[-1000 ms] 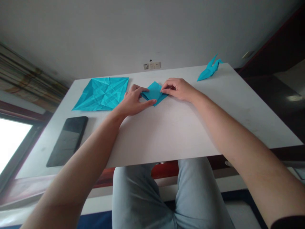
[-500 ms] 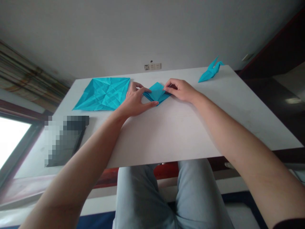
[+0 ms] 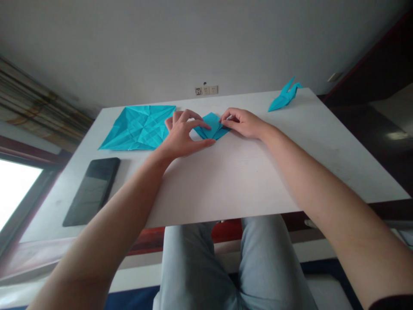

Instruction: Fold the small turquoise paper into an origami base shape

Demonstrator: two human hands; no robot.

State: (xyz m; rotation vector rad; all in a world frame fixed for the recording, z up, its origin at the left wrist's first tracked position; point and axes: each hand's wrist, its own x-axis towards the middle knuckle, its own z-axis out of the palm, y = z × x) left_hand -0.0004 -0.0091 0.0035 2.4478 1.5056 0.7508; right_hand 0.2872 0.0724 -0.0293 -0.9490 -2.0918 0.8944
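A small piece of turquoise origami paper (image 3: 211,122), folded into a diamond-like shape with layered flaps, lies on the white table between my hands. My left hand (image 3: 185,134) holds it from the left, its index fingertip on the upper flap and its thumb by the near point. From the right, my right hand (image 3: 241,122) pinches the paper's right edge between thumb and index finger. Left of my left hand a creased, unfolded turquoise sheet (image 3: 138,127) lies flat. A finished turquoise paper crane (image 3: 284,98) stands at the back right.
A black phone (image 3: 93,189) lies on the left of the white table (image 3: 226,185), close to my left forearm. Wall sockets (image 3: 206,90) are behind the table. My knees are under its front edge, and a striped curtain (image 3: 35,94) hangs at left.
My left index finger has shifted slightly right and inward over the flap, and the other left fingers have lifted a little. My right hand stays at the paper's right edge.
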